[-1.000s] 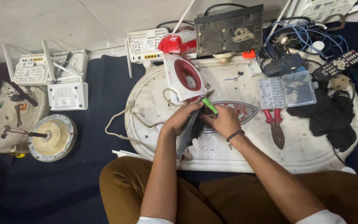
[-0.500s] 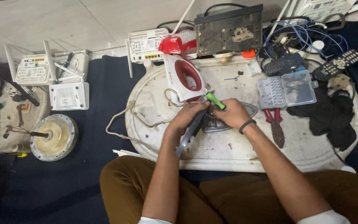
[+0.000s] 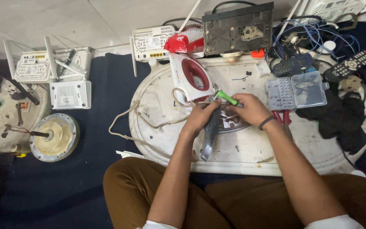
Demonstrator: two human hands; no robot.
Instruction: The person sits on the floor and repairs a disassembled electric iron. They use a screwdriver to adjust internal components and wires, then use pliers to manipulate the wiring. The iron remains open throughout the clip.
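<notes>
While the red and white iron shell [image 3: 190,77] already lies apart at the far side of the round white tray [image 3: 157,101], the metal soleplate [image 3: 227,123] sits in the middle and is not done. The left hand [image 3: 200,118] curls its fingers around the plate's near edge, and the right hand [image 3: 250,110] pinches a green-handled screwdriver [image 3: 227,99] over it, so the inside parts look left to do

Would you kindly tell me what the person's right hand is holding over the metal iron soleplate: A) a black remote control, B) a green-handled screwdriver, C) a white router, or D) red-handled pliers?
B: the right hand grips the green-handled screwdriver above the metal iron soleplate.
</notes>
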